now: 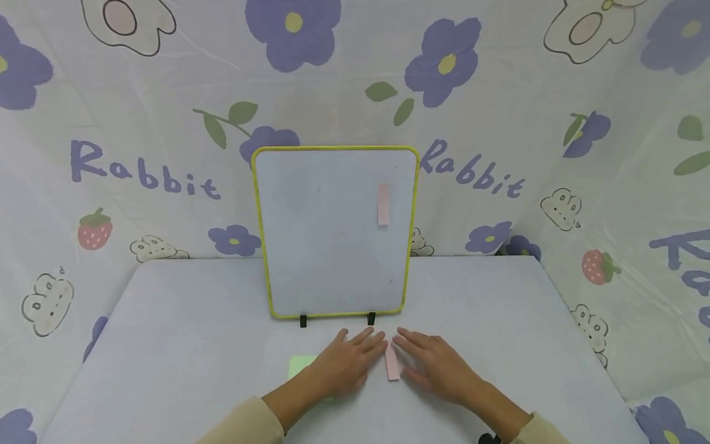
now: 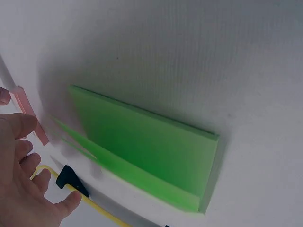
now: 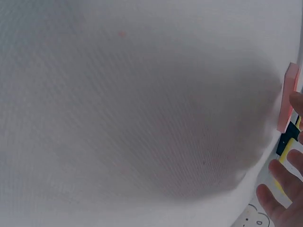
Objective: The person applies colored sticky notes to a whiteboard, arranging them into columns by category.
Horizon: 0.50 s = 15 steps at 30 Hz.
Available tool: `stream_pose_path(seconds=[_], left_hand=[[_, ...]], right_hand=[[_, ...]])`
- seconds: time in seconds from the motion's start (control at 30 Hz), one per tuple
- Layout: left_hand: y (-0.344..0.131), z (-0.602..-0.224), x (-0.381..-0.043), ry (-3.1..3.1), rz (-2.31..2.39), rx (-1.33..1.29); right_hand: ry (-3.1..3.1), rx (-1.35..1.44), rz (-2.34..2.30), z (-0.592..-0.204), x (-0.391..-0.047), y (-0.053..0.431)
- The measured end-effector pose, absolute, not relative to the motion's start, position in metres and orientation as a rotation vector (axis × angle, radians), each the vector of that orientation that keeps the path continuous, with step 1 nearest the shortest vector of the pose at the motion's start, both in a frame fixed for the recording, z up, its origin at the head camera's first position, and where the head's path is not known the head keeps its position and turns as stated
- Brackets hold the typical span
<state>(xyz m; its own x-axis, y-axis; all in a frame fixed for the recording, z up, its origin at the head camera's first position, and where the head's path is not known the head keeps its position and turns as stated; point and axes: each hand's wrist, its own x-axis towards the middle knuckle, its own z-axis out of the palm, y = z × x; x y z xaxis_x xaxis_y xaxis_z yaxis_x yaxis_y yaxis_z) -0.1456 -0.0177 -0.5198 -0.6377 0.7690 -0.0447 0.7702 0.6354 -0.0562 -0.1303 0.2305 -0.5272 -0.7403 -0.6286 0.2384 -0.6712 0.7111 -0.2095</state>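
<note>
A narrow pad of pink sticky notes (image 1: 392, 364) lies on the table between the two hands. My left hand (image 1: 346, 364) is on its left, fingers spread and fingertips close to its far end; whether they touch it I cannot tell. On the right, my right hand (image 1: 440, 367) has its fingers extended towards the pad, with no visible grip. Partly under the left forearm is a green sticky-note pad (image 2: 147, 137), its upper sheets lifting along one side. Behind the hands stands a whiteboard (image 1: 333, 246) with a yellow frame, bearing one pink strip (image 1: 383, 204) at its upper right.
Two black feet (image 1: 303, 320) support the whiteboard on the white table (image 1: 183, 345). A cloth (image 1: 344, 86) printed with flowers and rabbits hangs behind and at the sides. Beside the right wrist, a small dark object (image 1: 488, 439) shows at the bottom edge.
</note>
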Motion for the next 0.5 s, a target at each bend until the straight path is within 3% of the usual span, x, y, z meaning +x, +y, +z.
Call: stream_pose_path(seconds=[0.5], left_hand=[[-0.014,-0.53,-0.146,2.787,-0.113,1.303]], right_hand=[[-2.815,1.021,0.362,-0.534,-0.127,0.226]])
